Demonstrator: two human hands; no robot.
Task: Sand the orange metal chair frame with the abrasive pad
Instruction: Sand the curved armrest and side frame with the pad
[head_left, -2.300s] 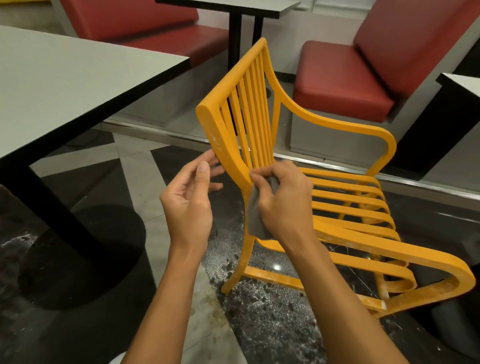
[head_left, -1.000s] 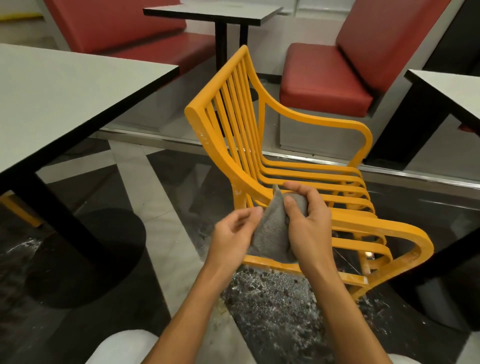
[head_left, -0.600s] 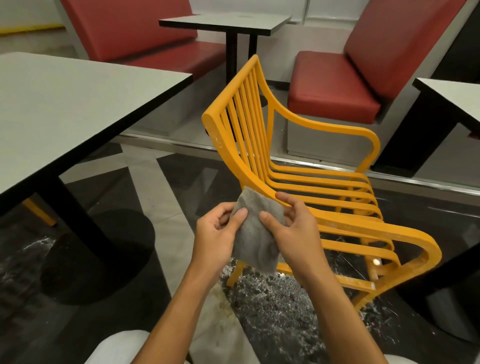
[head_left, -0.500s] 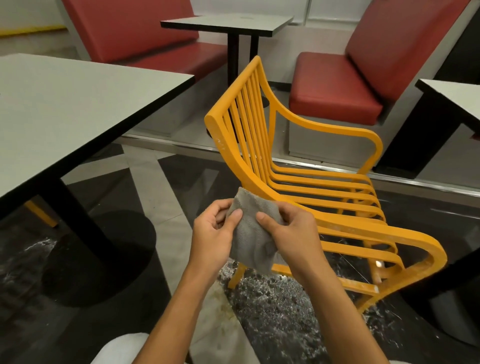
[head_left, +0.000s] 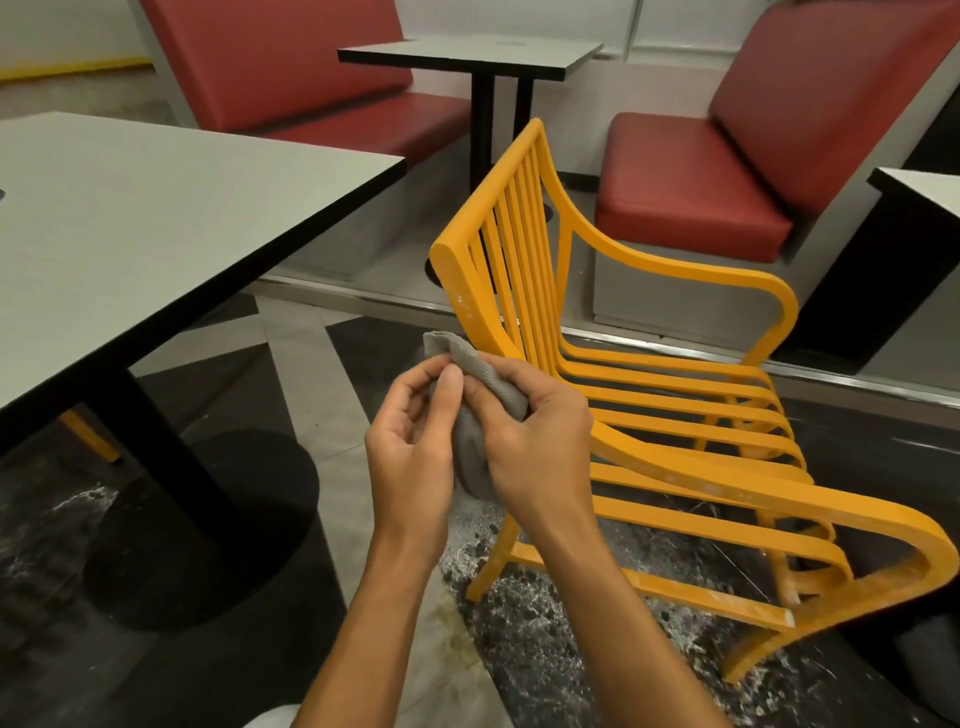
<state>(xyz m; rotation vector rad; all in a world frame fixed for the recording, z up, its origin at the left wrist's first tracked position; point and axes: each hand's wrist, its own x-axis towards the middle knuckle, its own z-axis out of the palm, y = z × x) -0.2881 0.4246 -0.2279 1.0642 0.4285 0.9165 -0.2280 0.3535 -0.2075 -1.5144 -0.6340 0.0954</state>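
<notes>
The orange metal chair (head_left: 649, 395) stands on the floor ahead, its slatted back at the left and its seat running to the right, with pale scuffed patches on the near rail. In front of its back post I hold the grey abrasive pad (head_left: 470, 379) folded between both hands. My left hand (head_left: 410, 441) pinches the pad's upper left part with thumb and fingers. My right hand (head_left: 535, 436) grips the pad from the right, its fingers curled over it. The pad sits just off the chair's back post; I cannot tell whether they touch.
A grey table (head_left: 130, 249) on a black pedestal base (head_left: 208, 525) stands close on the left. Red booth seats (head_left: 691, 182), a second small table (head_left: 467, 52) and a third table's corner (head_left: 919, 192) lie behind and right. Pale dust covers the dark floor under the chair.
My right hand took the pad off the chair's back post and my left hand joined it. The pad, spread flat half a second ago, is now folded between both hands.
</notes>
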